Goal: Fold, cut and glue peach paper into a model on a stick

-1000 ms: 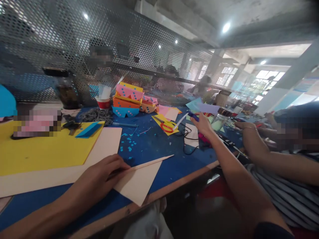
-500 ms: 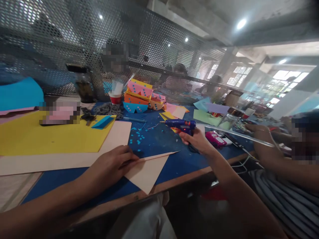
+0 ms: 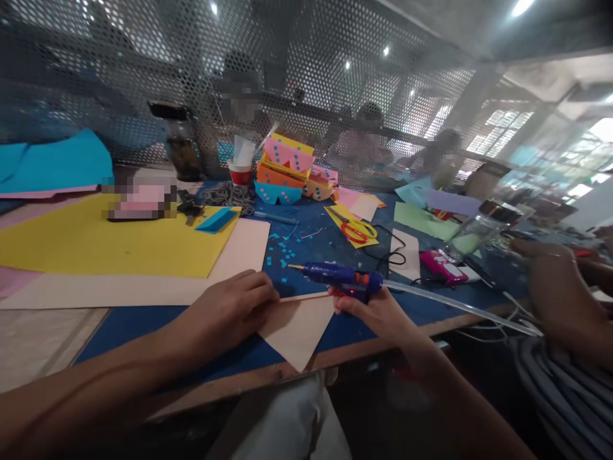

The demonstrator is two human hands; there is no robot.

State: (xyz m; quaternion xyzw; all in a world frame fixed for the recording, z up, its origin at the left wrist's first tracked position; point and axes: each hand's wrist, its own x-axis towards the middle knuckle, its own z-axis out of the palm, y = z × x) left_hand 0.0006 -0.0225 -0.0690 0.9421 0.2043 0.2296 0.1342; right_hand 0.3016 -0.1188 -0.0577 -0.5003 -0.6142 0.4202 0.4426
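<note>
Start at far left: note the blue sheets (image 3: 57, 163), then the yellow sheet (image 3: 96, 246), laid over a large cream sheet (image 3: 249, 246) on the surface (image 3: 138, 326). Observe the folded blue strip (image 3: 218, 220) near the yellow sheet's right corner. Proceed to the left hand (image 3: 239, 300): find its fingers curled down on the left end of the triangular paper's (image 3: 299, 329) rolled edge (image 3: 306, 297) — clasped on it, as far as visible, with the thumb hidden. Locate the triangular paper directly right of those fingers, with one corner pointing down to the surface's near border. Trace the rolled edge's long axis roughly left to right, from the left fingers toward the right hand (image 3: 373, 316). Identify the glue gun (image 3: 330, 273) just beyond that edge, nozzle (image 3: 295, 267) pointing left, near the scattered blue clippings (image 3: 280, 250). Find the right fingers wrapped around its handle. Treat the left hand as nearer, being in contact with the paper; do not infer contact on the right — impossible to tell from this angle. Note the scissors (image 3: 357, 231) farther back. Finish with the glue stick (image 3: 460, 306) extending rightward, the magenta object (image 3: 445, 268) and the jar (image 3: 483, 227).
</note>
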